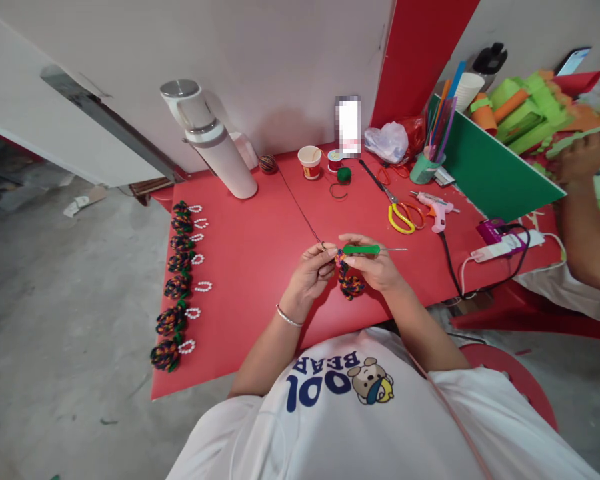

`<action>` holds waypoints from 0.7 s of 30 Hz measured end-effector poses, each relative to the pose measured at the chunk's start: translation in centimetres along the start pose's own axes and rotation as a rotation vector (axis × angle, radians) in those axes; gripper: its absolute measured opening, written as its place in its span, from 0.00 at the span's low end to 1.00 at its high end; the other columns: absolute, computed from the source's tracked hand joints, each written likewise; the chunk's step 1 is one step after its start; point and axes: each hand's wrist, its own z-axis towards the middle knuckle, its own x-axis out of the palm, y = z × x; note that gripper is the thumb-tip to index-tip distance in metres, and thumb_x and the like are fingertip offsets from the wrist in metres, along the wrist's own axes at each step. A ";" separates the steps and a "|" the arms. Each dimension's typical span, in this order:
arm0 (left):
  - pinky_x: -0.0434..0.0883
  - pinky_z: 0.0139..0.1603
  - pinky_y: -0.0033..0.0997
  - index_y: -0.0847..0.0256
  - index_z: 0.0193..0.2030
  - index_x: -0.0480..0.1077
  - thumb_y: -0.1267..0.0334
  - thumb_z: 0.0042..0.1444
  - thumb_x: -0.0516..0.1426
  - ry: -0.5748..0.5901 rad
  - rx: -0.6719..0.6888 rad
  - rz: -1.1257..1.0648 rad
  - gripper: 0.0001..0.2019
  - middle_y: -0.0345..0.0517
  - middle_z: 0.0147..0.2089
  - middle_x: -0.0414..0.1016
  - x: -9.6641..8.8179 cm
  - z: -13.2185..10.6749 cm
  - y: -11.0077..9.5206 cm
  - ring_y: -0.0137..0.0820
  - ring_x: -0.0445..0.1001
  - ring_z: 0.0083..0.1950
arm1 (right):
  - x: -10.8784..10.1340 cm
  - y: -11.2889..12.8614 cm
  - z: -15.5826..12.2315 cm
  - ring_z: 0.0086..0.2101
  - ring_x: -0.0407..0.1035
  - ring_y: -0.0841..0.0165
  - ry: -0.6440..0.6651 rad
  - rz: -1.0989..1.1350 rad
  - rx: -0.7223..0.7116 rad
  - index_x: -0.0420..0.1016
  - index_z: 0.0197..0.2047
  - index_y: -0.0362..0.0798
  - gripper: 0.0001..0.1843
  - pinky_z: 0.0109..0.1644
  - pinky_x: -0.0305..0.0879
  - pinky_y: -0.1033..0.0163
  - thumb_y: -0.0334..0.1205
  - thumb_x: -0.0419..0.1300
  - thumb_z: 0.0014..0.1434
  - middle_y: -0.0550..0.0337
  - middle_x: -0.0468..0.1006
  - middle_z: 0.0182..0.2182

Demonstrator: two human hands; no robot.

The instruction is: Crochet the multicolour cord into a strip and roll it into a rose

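Over the red table (245, 267), my left hand (314, 270) pinches the top of a multicoloured crocheted piece (349, 281) and the dark yarn strand (300, 213) running to it. My right hand (375, 263) is closed on a green-handled crochet hook (363, 250), whose thin metal shaft points right. It also touches the crocheted piece, which hangs between both hands. The strand leads back to a dark yarn ball (267, 163) near the wall.
Several finished crocheted flowers with bead loops (177, 280) line the left edge. A white flask (213, 143), paper cups (310, 161), yellow scissors (400, 213), a glue gun (437, 210) and a power strip (500, 248) stand behind. Another person's arm (583, 220) works at right.
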 end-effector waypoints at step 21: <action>0.46 0.17 0.16 0.65 0.30 0.75 0.67 0.39 0.74 0.016 -0.002 -0.013 0.14 0.34 0.20 0.68 0.1 -0.3 -0.2 0.14 0.52 0.16 | -0.4 -0.5 0.1 0.33 0.73 0.72 0.016 -0.061 -0.039 0.81 0.49 0.55 0.23 0.40 0.69 0.64 0.41 0.74 0.49 0.66 0.78 0.33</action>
